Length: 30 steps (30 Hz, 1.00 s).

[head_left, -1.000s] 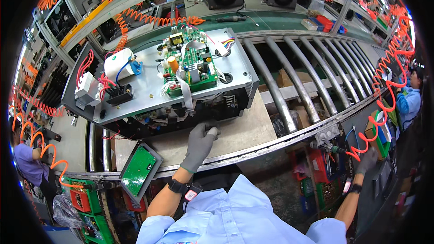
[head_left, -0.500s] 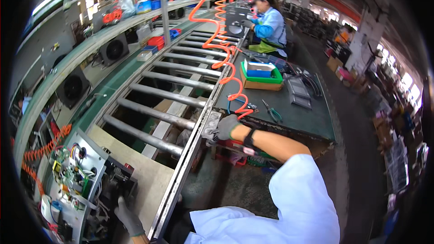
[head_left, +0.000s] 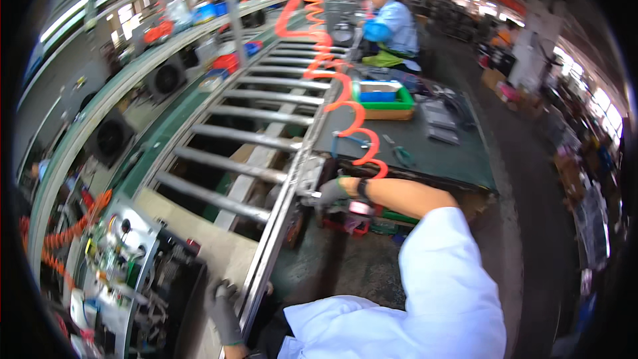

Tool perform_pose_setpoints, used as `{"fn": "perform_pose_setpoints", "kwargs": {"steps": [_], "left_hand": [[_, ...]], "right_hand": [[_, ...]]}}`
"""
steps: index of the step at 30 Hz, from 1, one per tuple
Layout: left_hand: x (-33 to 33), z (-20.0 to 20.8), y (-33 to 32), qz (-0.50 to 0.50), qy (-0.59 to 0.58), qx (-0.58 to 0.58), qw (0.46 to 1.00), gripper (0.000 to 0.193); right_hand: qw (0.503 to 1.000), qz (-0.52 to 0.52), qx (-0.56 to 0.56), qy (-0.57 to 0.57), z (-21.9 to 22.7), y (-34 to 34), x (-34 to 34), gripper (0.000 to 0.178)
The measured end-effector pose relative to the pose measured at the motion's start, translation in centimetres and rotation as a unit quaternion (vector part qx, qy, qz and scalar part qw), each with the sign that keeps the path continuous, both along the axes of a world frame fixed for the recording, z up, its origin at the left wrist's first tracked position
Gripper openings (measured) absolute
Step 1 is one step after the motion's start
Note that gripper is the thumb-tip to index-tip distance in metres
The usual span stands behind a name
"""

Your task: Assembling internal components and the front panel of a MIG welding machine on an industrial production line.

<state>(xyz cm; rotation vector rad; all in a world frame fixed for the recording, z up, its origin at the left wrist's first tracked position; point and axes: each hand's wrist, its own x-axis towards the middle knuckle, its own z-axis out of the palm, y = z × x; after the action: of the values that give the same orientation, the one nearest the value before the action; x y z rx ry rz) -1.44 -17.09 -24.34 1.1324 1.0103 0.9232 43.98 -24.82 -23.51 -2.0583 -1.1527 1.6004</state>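
My left hand (head_left: 226, 312), in a grey glove with dark fingertips, is over the pale board (head_left: 199, 229) beside the conveyor rail. Its fingers are loosely bent and apart, with nothing visible in them. To its left stands an appliance unit (head_left: 143, 249) with an exposed circuit board, wires and a black body. My right hand (head_left: 332, 193), also gloved in grey, reaches to a small metal holder (head_left: 311, 176) on the rail's outer side. Blur and the holder hide its fingertips. A small pink-and-white item (head_left: 359, 207) shows just below that hand.
Metal rollers (head_left: 232, 163) run away ahead. At right a green-topped workbench (head_left: 458, 159) carries pliers (head_left: 402, 155), a green tray (head_left: 385, 103) and grey panels (head_left: 440, 119). An orange coiled air hose (head_left: 359, 116) hangs down. A co-worker (head_left: 392, 26) is farther along the line.
My left hand has moved right, away from the appliance unit toward the rail. My right hand stays by the metal holder, slightly lower. The view has shifted a little and is blurred.
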Motion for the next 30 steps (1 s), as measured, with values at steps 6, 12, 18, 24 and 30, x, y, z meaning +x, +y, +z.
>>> {"fn": "perform_pose_setpoints", "kwargs": {"steps": [6, 12, 18, 24, 30], "left_hand": [[-0.5, -2.4, -2.8, -0.071, -0.012, -0.061, 0.996, 0.028], [0.2, -0.6, -2.8, -0.072, -0.077, -0.111, 0.988, 0.034], [-1.4, 1.5, 1.3, 0.042, -0.157, -0.022, 0.987, 0.042], [-3.7, 1.3, 5.7, 0.086, -0.18, -0.086, 0.976, 0.035], [-4.0, 1.3, 7.3, 0.101, -0.236, -0.119, 0.959, 0.034]], "right_hand": [[0.994, 0.079, -0.026, 0.076, 4.3, -7.1, -9.8, 0.02], [0.986, 0.044, 0.001, 0.161, 7.6, -7.1, -21.2, 0.035], [0.977, 0.001, 0.085, 0.194, 5.9, -1.9, -29.8, 0.04], [0.97, -0.041, 0.097, 0.22, 5.1, 1.2, -34.0, 0.039], [0.968, -0.04, 0.107, 0.223, 5.6, 2.9, -34.8, 0.036]]}}
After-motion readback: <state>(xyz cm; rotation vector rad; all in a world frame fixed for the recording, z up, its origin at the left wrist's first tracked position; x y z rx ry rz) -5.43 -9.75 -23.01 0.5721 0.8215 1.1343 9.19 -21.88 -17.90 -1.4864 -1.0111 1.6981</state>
